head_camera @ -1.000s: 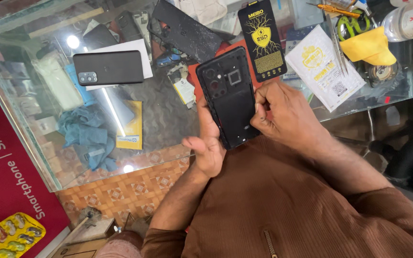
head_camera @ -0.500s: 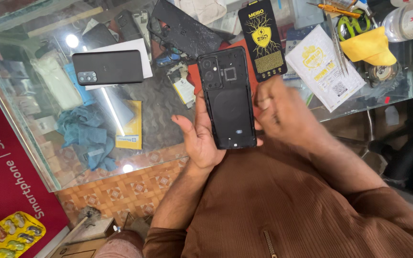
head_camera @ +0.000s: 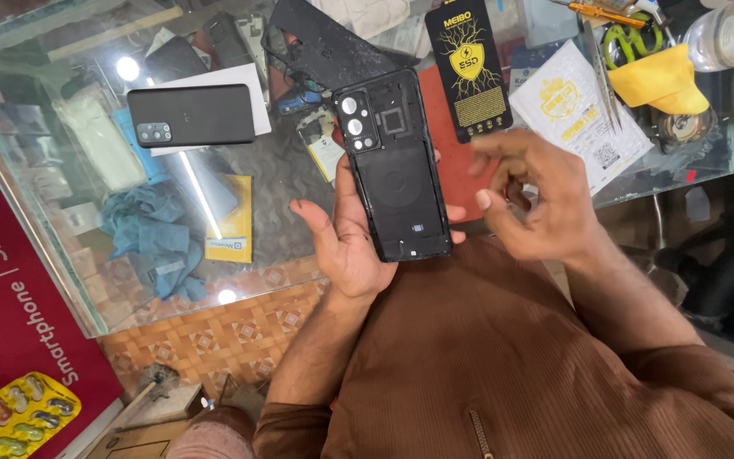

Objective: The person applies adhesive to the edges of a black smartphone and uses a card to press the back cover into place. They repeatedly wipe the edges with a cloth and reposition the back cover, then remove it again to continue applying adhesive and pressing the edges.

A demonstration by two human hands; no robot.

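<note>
Phone [head_camera: 401, 170], black and back side up, lies in the left hand [head_camera: 346, 242], the palm under it and the fingers curled round its edges, clamped on it, its camera end pointing to twelve o'clock over the glass counter [head_camera: 53, 246]. At three o'clock the right hand [head_camera: 537, 200] hovers just beside the phone, fingers loosely bent and apart, holding nothing I can make out. Under the phone lies a red mat [head_camera: 456, 153]. At ten o'clock a second phone [head_camera: 190, 115] rests on white paper (flat, camera end left). A black packet [head_camera: 467, 68] lies at one o'clock, a blue cloth [head_camera: 150, 234] at nine.
</note>
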